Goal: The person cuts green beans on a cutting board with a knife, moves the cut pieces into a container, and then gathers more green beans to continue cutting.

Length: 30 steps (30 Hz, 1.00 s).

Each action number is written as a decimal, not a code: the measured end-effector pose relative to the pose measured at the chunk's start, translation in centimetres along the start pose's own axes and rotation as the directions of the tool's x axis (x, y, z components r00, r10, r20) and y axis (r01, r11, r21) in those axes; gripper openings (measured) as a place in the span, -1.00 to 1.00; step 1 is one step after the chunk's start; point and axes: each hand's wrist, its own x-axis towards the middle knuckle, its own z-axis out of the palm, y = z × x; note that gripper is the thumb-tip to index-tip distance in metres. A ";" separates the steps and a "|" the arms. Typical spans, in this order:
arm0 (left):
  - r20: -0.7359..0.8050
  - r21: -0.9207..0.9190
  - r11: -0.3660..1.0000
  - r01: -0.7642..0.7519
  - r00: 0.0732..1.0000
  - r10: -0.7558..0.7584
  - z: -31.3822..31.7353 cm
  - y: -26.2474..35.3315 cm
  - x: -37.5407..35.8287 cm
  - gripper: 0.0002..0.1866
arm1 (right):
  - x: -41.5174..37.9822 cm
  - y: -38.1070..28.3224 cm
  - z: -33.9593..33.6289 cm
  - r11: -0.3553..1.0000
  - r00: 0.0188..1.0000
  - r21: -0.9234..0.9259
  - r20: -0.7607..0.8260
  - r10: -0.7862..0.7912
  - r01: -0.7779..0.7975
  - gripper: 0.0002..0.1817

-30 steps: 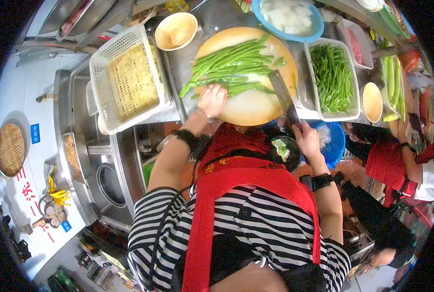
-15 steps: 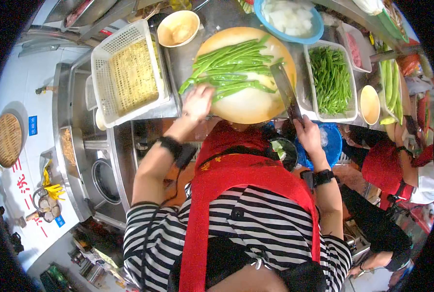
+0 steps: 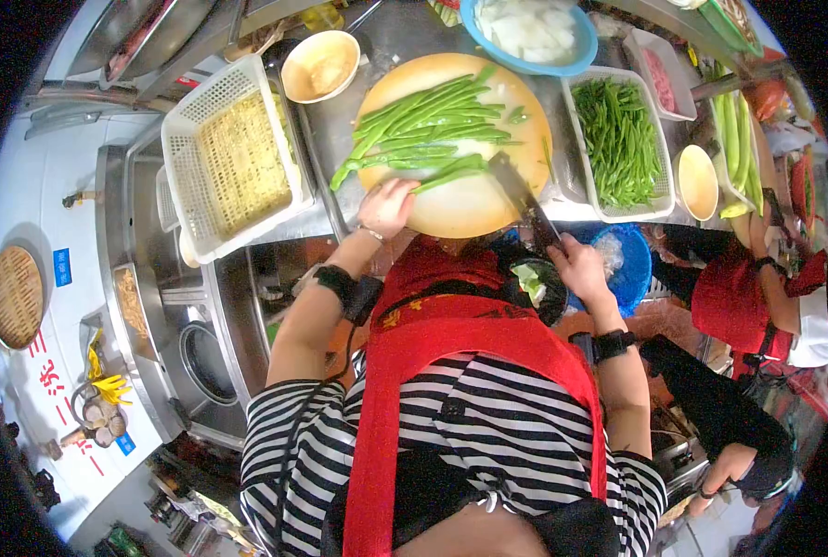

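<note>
A round wooden chopping board (image 3: 470,213) lies on the counter with a pile of long green beans (image 3: 423,116) across it. At the board's near left edge my left hand (image 3: 389,206) has its fingers closed on the ends of a small bunch of green beans (image 3: 453,172). My right hand (image 3: 581,267) grips the handle of a cleaver (image 3: 519,188). The blade slants over the right side of the board, its tip close to the free ends of the bunch. A few short cut pieces (image 3: 517,115) lie at the board's right.
Left of the board stands a white basket (image 3: 180,153), with a cream bowl (image 3: 320,67) behind. A blue basin (image 3: 535,65) of white slices sits at the back. To the right are a basket of cut beans (image 3: 666,176) and a bowl (image 3: 696,183). A co-worker (image 3: 725,302) stands at far right.
My left hand has moved slightly right and down, drawing a small bunch of beans apart from the pile. The cleaver has shifted left and lower. The whole view has also shifted slightly.
</note>
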 end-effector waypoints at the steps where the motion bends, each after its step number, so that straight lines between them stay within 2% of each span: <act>1: 0.001 0.176 0.980 -0.094 0.995 0.096 0.1 0.5 -0.2 -0.70 | 0.0 -0.2 -0.1 0.996 0.998 -0.086 0.068 -0.015 0.020 -0.74; 2: -0.009 0.256 0.960 -0.115 0.993 0.121 0.2 0.9 -0.2 -0.69 | 0.2 -0.2 0.1 0.996 0.998 -0.087 0.069 -0.014 0.020 -0.74; 6: -0.097 0.288 0.956 -0.060 0.991 0.091 1.0 1.0 0.3 -0.68 | 1.4 -0.2 0.6 0.983 1.000 -0.181 0.001 -0.021 0.021 -0.72; 8: -0.076 0.277 0.947 -0.164 0.978 0.192 1.5 0.2 0.5 -0.68 | 1.9 0.0 0.8 0.979 0.999 -0.206 -0.036 -0.004 -0.003 -0.72; 9: -0.078 0.273 0.948 -0.166 0.978 0.193 1.5 0.0 0.5 -0.68 | 2.0 0.1 0.8 0.980 0.997 -0.196 -0.060 -0.050 0.038 -0.72; 11: 0.065 0.196 0.927 -0.320 0.947 0.313 1.3 -0.4 0.7 -0.69 | 1.9 0.3 0.7 0.979 0.992 -0.190 -0.088 -0.092 0.074 -0.72; 12: 0.065 0.192 0.927 -0.322 0.947 0.315 1.1 -0.1 0.7 -0.69 | 1.8 0.0 0.4 0.974 0.992 -0.207 -0.065 -0.110 0.094 -0.73; 15: 0.029 0.200 0.932 -0.303 0.952 0.304 1.2 0.5 0.4 -0.71 | 1.4 0.1 0.3 0.971 0.989 -0.201 -0.046 -0.140 0.128 -0.74; 17: -0.167 0.206 0.970 -0.131 0.972 0.166 2.1 0.4 -0.1 -0.74 | 1.0 0.3 0.3 0.974 0.987 -0.178 -0.049 -0.152 0.141 -0.75; 20: -0.177 0.211 0.973 -0.098 0.975 0.136 2.1 1.1 -0.2 -0.76 | 0.1 0.4 0.2 0.978 0.994 -0.183 -0.022 -0.109 0.103 -0.78; 22: -0.216 0.208 0.975 -0.075 0.969 0.120 1.2 3.1 0.7 -0.76 | -0.4 0.4 -0.1 0.991 0.987 -0.114 -0.134 -0.091 0.076 -0.78; 23: -0.259 0.207 0.977 -0.047 0.961 0.101 1.2 4.0 1.3 -0.76 | -0.5 0.5 -0.3 0.991 0.987 -0.114 -0.140 -0.084 0.068 -0.78; 24: -0.255 0.203 0.978 -0.055 0.961 0.107 2.0 4.3 2.3 -0.76 | -0.8 0.5 -0.6 1.000 0.976 -0.017 -0.216 0.005 -0.009 -0.77; 26: -0.159 0.184 0.956 -0.228 0.953 0.257 4.2 5.0 5.6 -0.75 | -1.3 0.4 -1.4 0.976 0.935 0.193 -0.315 0.163 -0.105 -0.77; 27: -0.035 0.159 0.947 -0.278 0.957 0.287 5.1 6.3 7.3 -0.77 | -1.5 0.8 -1.8 0.938 0.925 0.320 -0.299 0.234 -0.134 -0.79; 28: 0.088 0.128 0.936 -0.327 0.944 0.318 5.8 8.1 9.2 -0.78 | -1.7 1.3 -1.8 0.922 0.904 0.375 -0.354 0.238 -0.096 -0.79; 30: 0.203 0.321 0.811 -0.490 0.871 0.447 7.8 11.2 12.5 -0.80 | -2.3 2.1 -2.3 0.902 0.870 0.427 -0.417 0.261 -0.066 -0.79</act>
